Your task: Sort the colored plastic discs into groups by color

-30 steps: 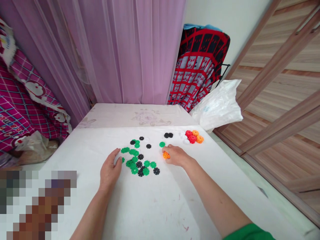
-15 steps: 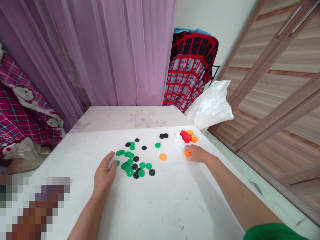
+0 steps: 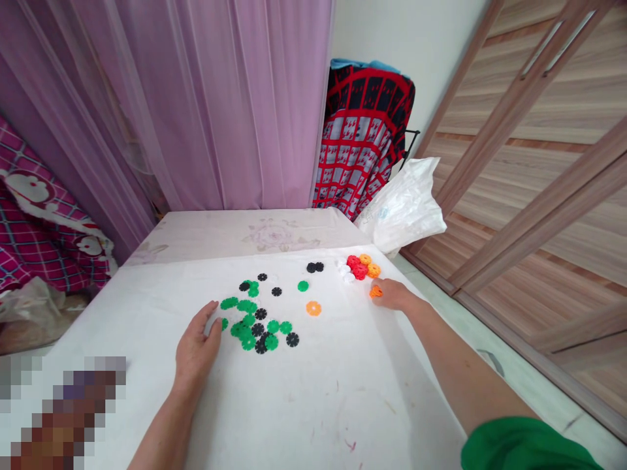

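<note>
My right hand (image 3: 393, 295) is closed on orange discs (image 3: 375, 292) at the right side of the white table. Just behind it lie red discs (image 3: 360, 271), orange ones (image 3: 373, 270) and white ones (image 3: 348, 277), grouped together. My left hand (image 3: 198, 343) rests with fingers apart, holding nothing, at the left edge of a loose spread of green discs (image 3: 246, 305) and black discs (image 3: 292, 339). Between my hands, a single flat orange disc (image 3: 313, 308) lies on the cloth. Farther back are a lone green disc (image 3: 303, 286) and two black discs (image 3: 315, 267).
A white plastic bag (image 3: 404, 205) stands at the table's back right corner, before a red and black patterned cloth (image 3: 355, 143). Purple curtains (image 3: 245, 104) hang behind the table (image 3: 304, 398). Wooden cabinet doors (image 3: 539, 163) are on the right.
My right hand has moved slightly right and away from the lone orange disc, still holding orange discs. The whole view has shifted a little. My left hand stays beside the green discs.
</note>
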The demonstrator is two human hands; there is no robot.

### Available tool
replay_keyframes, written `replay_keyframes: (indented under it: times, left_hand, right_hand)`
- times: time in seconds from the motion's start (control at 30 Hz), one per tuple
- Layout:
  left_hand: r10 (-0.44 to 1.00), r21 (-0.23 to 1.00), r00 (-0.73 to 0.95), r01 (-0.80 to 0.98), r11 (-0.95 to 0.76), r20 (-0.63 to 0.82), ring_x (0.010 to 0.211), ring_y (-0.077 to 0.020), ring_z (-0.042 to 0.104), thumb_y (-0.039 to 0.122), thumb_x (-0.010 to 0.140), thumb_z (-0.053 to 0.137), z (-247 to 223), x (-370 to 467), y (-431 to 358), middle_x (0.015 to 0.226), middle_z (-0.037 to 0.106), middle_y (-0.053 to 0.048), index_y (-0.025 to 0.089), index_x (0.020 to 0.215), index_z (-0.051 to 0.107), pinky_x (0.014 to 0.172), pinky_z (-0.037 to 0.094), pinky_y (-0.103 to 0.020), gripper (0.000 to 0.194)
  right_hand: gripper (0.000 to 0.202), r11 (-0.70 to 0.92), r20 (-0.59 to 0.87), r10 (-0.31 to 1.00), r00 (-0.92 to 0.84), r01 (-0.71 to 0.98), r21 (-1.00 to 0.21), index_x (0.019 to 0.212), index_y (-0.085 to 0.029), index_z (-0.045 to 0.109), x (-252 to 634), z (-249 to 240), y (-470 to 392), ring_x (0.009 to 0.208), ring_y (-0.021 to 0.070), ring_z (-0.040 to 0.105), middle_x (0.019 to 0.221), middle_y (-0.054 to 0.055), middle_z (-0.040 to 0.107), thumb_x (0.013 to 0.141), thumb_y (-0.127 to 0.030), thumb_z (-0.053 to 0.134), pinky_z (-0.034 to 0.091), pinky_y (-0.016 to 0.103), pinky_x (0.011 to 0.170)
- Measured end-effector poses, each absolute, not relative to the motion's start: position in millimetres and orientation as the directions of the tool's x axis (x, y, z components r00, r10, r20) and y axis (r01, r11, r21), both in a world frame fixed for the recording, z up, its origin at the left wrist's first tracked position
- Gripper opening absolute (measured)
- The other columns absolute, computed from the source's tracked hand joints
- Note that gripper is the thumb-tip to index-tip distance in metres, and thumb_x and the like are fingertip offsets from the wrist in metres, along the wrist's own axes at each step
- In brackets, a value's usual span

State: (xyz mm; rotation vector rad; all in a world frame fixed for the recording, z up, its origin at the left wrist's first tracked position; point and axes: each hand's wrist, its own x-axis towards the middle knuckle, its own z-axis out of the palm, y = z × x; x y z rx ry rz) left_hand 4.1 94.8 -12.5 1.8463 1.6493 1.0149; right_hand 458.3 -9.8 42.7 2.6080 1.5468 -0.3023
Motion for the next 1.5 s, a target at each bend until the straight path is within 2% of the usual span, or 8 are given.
replay_keyframes:
  times: [0.27, 0.43, 0.63, 0.73, 0.83, 0.93, 1.13, 1.5]
  left_hand:
    - [0.979, 0.759, 0.004, 0.631, -0.162, 0.206, 0.117, -0.0253, 0.061, 0.044, 0.084, 0.049, -13, 3, 96, 0.131, 0.064, -0.005, 0.028, 0.123, 0.062, 0.092, 0.054, -0.038, 0.045]
    - [0.982, 0.755, 0.002, 0.639, -0.147, 0.189, 0.121, -0.0237, 0.059, 0.043, 0.084, 0.048, -9, 4, 95, 0.132, 0.063, -0.005, 0.026, 0.123, 0.062, 0.098, 0.05, -0.037, 0.046]
    - [0.989, 0.758, -0.011, 0.643, -0.107, 0.149, 0.12, -0.0252, 0.06, 0.046, 0.083, 0.047, -9, 4, 94, 0.134, 0.062, -0.005, 0.027, 0.126, 0.06, 0.095, 0.052, -0.038, 0.049]
    - [0.99, 0.755, -0.009, 0.648, -0.1, 0.139, 0.12, -0.0257, 0.06, 0.046, 0.083, 0.047, -10, 3, 95, 0.133, 0.063, -0.006, 0.027, 0.127, 0.06, 0.095, 0.052, -0.039, 0.049]
    - [0.99, 0.759, 0.001, 0.642, -0.106, 0.138, 0.121, -0.0259, 0.059, 0.046, 0.083, 0.047, -11, 2, 97, 0.135, 0.062, -0.006, 0.026, 0.126, 0.06, 0.099, 0.05, -0.041, 0.049]
    - [0.99, 0.757, 0.009, 0.644, -0.113, 0.14, 0.123, -0.0262, 0.058, 0.045, 0.083, 0.047, -12, 1, 97, 0.135, 0.061, -0.006, 0.026, 0.127, 0.059, 0.103, 0.046, -0.043, 0.049]
    - [0.988, 0.754, 0.005, 0.646, -0.12, 0.153, 0.123, -0.0262, 0.058, 0.046, 0.083, 0.048, -10, 1, 97, 0.133, 0.063, -0.006, 0.026, 0.125, 0.06, 0.104, 0.046, -0.043, 0.048]
    - [0.983, 0.748, 0.011, 0.647, -0.149, 0.186, 0.122, -0.0258, 0.059, 0.047, 0.083, 0.048, -11, 1, 97, 0.132, 0.064, -0.007, 0.025, 0.125, 0.061, 0.103, 0.047, -0.041, 0.049]
  right_hand:
    - [0.042, -0.625, -0.165, 0.774, 0.611, 0.78, -0.042, 0.114, -0.018, 0.06, 483, 35, 0, 0.094, 0.0277, 0.064, 0.104, 0.013, 0.068, 0.075, -0.03, 0.067, 0.042, 0.031, 0.069]
    - [0.05, -0.66, -0.121, 0.751, 0.649, 0.745, -0.095, 0.124, -0.018, 0.055, 489, 25, 1, 0.103, 0.0258, 0.063, 0.116, 0.012, 0.066, 0.077, -0.033, 0.065, 0.044, 0.029, 0.076]
    - [0.059, -0.662, 0.035, 0.703, 0.71, 0.673, -0.33, 0.127, -0.016, 0.053, 486, 5, -20, 0.095, 0.0193, 0.064, 0.117, 0.009, 0.065, 0.073, -0.035, 0.067, 0.047, 0.027, 0.079]
    - [0.05, -0.71, 0.1, 0.62, 0.778, 0.611, -0.35, 0.124, -0.015, 0.056, 474, -3, -36, 0.09, 0.0193, 0.064, 0.113, 0.01, 0.065, 0.078, -0.034, 0.062, 0.047, 0.029, 0.076]
    - [0.032, -0.753, 0.165, 0.57, 0.805, 0.592, -0.287, 0.105, -0.015, 0.067, 453, -6, -48, 0.098, 0.0252, 0.061, 0.107, 0.013, 0.065, 0.084, -0.037, 0.056, 0.045, 0.033, 0.08]
    - [0.027, -0.733, 0.223, 0.622, 0.751, 0.658, -0.172, 0.093, -0.018, 0.071, 434, -5, -53, 0.095, 0.0242, 0.059, 0.1, 0.011, 0.066, 0.09, -0.033, 0.049, 0.042, 0.032, 0.079]
    - [0.032, -0.722, 0.217, 0.656, 0.723, 0.685, -0.095, 0.104, -0.021, 0.072, 430, 2, -44, 0.089, 0.0203, 0.059, 0.101, 0.009, 0.068, 0.094, -0.025, 0.042, 0.038, 0.029, 0.073]
    - [0.03, -0.718, 0.257, 0.648, 0.717, 0.688, -0.107, 0.099, -0.022, 0.073, 442, -3, -35, 0.086, 0.0191, 0.059, 0.097, 0.008, 0.068, 0.094, -0.024, 0.043, 0.037, 0.028, 0.071]
